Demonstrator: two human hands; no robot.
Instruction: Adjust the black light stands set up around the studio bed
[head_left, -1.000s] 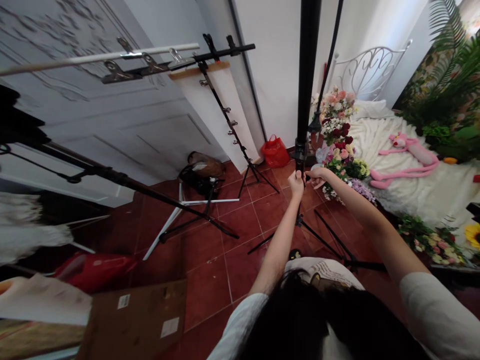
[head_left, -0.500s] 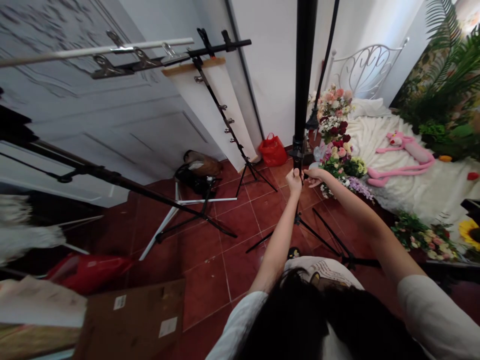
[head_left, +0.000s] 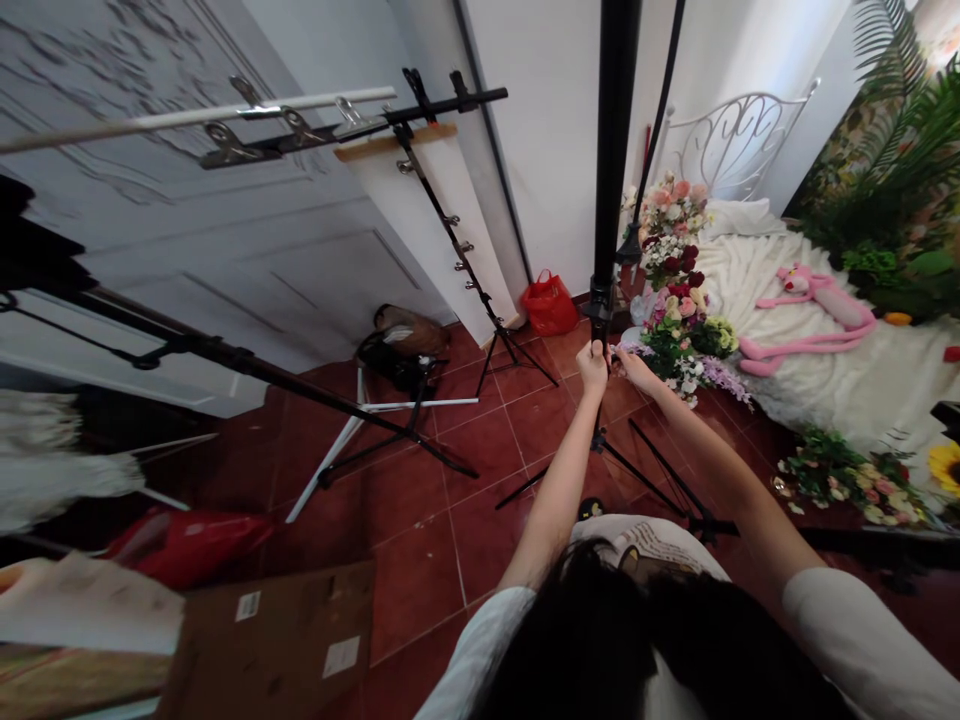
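A black light stand (head_left: 616,150) rises upright in front of me, its tripod legs spread on the red tiles. My left hand (head_left: 592,368) is wrapped round its pole just below the black collar (head_left: 600,300). On the pole's right side, at the same height, my right hand (head_left: 634,368) has its fingers pinched at a small part that is too small to make out. Beyond the hands, flowers (head_left: 682,300) stand close to the right of the pole.
A thin stand with clips (head_left: 450,235) and a red bag (head_left: 551,303) are ahead. Another black stand (head_left: 247,365) slants across the left. A cardboard box (head_left: 285,635) lies at lower left. On the right, a pink plush toy (head_left: 836,300) rests on white fabric (head_left: 750,260).
The view has shifted slightly. My left hand stays on the pole, while my right hand's fingers have turned and its forearm has swung a little inward.
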